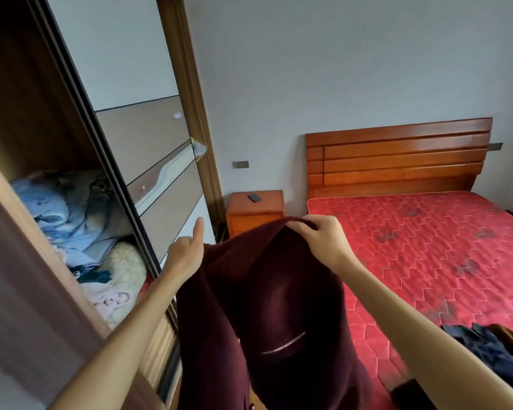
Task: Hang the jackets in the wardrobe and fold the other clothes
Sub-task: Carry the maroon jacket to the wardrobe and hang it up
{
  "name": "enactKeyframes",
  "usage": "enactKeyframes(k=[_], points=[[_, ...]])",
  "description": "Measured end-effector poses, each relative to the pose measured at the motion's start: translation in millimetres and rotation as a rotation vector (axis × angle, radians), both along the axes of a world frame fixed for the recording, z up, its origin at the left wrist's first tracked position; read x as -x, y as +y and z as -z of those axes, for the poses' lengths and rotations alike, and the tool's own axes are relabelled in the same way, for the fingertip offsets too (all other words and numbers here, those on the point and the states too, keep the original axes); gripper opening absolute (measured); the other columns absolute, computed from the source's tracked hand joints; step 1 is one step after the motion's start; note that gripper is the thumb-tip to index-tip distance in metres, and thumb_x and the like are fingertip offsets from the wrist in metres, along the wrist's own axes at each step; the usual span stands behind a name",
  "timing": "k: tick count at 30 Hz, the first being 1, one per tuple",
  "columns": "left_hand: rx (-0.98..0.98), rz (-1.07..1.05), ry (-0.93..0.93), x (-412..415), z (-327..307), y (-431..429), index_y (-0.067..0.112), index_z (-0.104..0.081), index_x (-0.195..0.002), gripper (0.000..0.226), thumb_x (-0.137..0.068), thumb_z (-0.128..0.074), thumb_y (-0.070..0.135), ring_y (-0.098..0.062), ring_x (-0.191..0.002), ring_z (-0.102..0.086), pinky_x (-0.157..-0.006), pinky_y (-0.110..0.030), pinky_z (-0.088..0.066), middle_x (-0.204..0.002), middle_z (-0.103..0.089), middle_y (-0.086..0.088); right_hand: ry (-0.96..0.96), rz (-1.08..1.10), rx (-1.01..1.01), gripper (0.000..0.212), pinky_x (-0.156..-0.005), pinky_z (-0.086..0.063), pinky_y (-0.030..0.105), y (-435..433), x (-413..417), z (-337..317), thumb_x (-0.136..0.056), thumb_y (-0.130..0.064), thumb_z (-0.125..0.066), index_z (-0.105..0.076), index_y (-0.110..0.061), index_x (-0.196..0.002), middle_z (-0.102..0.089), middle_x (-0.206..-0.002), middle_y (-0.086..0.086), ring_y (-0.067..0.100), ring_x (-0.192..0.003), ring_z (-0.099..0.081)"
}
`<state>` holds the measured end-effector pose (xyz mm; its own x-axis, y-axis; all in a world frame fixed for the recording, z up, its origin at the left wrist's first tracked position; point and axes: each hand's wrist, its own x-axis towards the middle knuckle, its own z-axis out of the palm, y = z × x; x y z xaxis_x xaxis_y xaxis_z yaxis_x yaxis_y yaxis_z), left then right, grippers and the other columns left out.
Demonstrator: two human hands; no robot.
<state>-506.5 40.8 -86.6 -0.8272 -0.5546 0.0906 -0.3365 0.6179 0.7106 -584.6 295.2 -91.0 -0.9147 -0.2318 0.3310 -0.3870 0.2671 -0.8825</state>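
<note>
Fingers (308,227) and thumb of the right hand (323,241) pinch the top edge of the dark red jacket (279,306), which hangs in the near middle between both arms, just right of the open wardrobe (27,291). On the left hand (184,255) one finger sticks straight up while the others are hidden behind the jacket's left edge, so I cannot tell whether they grip it. More clothes (492,347) lie in a dark heap at the near right of the red mattress (427,247), and bedding (65,208) fills the wardrobe shelf.
</note>
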Motion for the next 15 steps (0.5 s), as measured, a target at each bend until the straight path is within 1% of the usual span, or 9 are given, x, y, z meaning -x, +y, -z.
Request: enactKeyframes(k=[2, 3, 5, 7, 9, 10, 12, 13, 15], points=[[0.188, -0.047, 0.062, -2, 3, -20, 0.002, -0.064, -0.078, 0.078, -0.1, -0.017, 0.061, -0.034, -0.095, -0.062, -0.08, -0.038, -0.041, -0.084, -0.064, -0.011, -0.068, -0.083, -0.014, 0.028, -0.058, -0.053, 0.031, -14, 1, -15, -0.084, -0.039, -0.076, -0.078, -0.011, -0.078, -0.074, -0.072, 0.01, 0.013, -0.062, -0.066], [0.292, -0.083, 0.095, -5, 4, -29, 0.005, -0.062, -0.078, 0.075, -0.101, -0.017, 0.06, -0.035, -0.094, -0.062, -0.076, -0.037, -0.04, -0.079, -0.061, -0.008, -0.146, -0.129, 0.013, 0.03, -0.061, -0.055, 0.033, -20, 0, -20, -0.083, -0.037, -0.078, -0.078, -0.007, -0.08, -0.075, -0.076, 0.014, 0.017, -0.064, -0.068], [0.476, -0.16, 0.171, -13, 8, -39, 0.007, -0.059, -0.077, 0.072, -0.1, -0.015, 0.059, -0.036, -0.085, -0.061, -0.068, -0.037, -0.038, -0.075, -0.054, -0.006, -0.33, -0.183, 0.093, 0.027, -0.072, -0.06, 0.037, -30, -1, -23, -0.084, -0.032, -0.079, -0.079, -0.005, -0.084, -0.077, -0.081, 0.014, 0.022, -0.073, -0.073], [0.499, -0.158, 0.362, -28, 17, -28, 0.011, -0.061, -0.087, 0.061, -0.102, -0.022, 0.055, -0.03, -0.087, -0.062, -0.068, -0.035, -0.041, -0.088, -0.058, -0.005, -0.483, -0.196, 0.159, 0.024, -0.077, -0.062, 0.037, -41, -3, -22, -0.084, -0.031, -0.079, -0.078, -0.007, -0.085, -0.078, -0.083, 0.011, 0.024, -0.079, -0.075], [0.462, 0.101, 0.562, -51, 33, 10, 0.016, -0.06, -0.106, 0.041, -0.099, -0.037, 0.05, -0.017, -0.095, -0.061, -0.076, -0.033, -0.048, -0.105, -0.058, 0.002, -0.567, -0.185, 0.202, 0.022, -0.073, -0.063, 0.035, -53, -5, -21, -0.083, -0.029, -0.079, -0.077, -0.007, -0.085, -0.077, -0.085, 0.013, 0.025, -0.077, -0.074], [0.468, 0.266, 0.584, -61, 43, 35, 0.016, -0.057, -0.116, 0.042, -0.097, -0.044, 0.052, -0.014, -0.103, -0.058, -0.084, -0.03, -0.05, -0.113, -0.056, 0.004, -0.587, -0.175, 0.216, 0.025, -0.069, -0.062, 0.033, -58, -7, -22, -0.083, -0.029, -0.08, -0.076, -0.005, -0.087, -0.077, -0.086, 0.015, 0.025, -0.076, -0.074], [0.447, 0.437, 0.495, -70, 63, 76, 0.022, -0.041, -0.14, 0.072, -0.087, -0.055, 0.069, -0.011, -0.129, -0.045, -0.105, -0.027, -0.044, -0.139, -0.043, 0.002, -0.615, -0.184, 0.241, 0.032, -0.063, -0.061, 0.03, -65, -11, -26, -0.081, -0.028, -0.081, -0.076, 0.001, -0.094, -0.076, -0.089, 0.017, 0.026, -0.073, -0.073], [0.393, 0.403, 0.425, -68, 68, 90, 0.029, -0.026, -0.149, 0.095, -0.076, -0.058, 0.08, -0.011, -0.142, -0.031, -0.115, -0.028, -0.035, -0.153, -0.029, 0.001, -0.63, -0.22, 0.247, 0.035, -0.065, -0.062, 0.031, -67, -14, -28, -0.081, -0.03, -0.081, -0.076, 0.001, -0.097, -0.077, -0.091, 0.017, 0.028, -0.075, -0.074], [0.303, 0.242, 0.341, -55, 70, 103, 0.036, 0.004, -0.154, 0.129, -0.058, -0.063, 0.09, -0.01, -0.151, -0.01, -0.121, -0.031, -0.02, -0.164, -0.006, 0.004, -0.64, -0.327, 0.219, 0.042, -0.072, -0.062, 0.033, -66, -17, -32, -0.078, -0.038, -0.082, -0.077, -0.002, -0.099, -0.078, -0.093, 0.013, 0.027, -0.084, -0.076]])
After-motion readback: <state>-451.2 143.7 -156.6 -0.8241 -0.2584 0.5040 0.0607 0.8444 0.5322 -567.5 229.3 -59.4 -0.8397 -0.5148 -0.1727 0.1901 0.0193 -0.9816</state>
